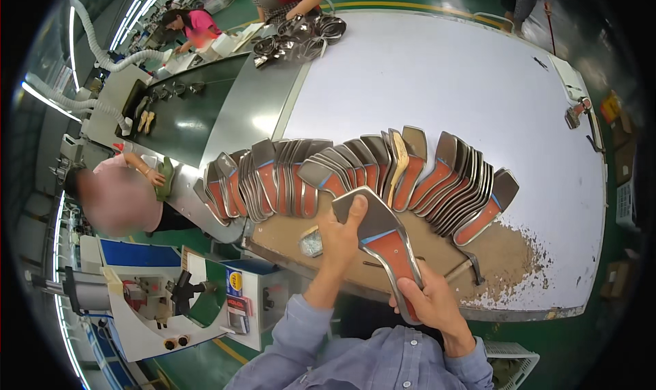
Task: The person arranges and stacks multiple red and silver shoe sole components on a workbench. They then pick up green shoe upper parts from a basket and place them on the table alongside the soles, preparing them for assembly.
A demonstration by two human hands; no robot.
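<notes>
Left hand point(339, 238) clamped on a shoe insole point(392, 250), thumb on the dark square-toed forefoot, other fingers mostly hidden behind. Right hand point(432, 301) clamped on the reddish heel end, thumb on top, fingers underneath. Insole sits between both hands, tilted, toe away, heel near the torso, over the tan board's point(437, 245) near edge. Clear-wrapped lump point(311, 245) just left of left hand; dark hooked tool point(476, 272) right of the insole. Beyond: curved row of similar insoles point(372, 151), overlapping, yellowish piece point(400, 159) among them. White tabletop point(424, 75) behind. Co-worker point(119, 192) at left holds a green piece point(165, 178).
</notes>
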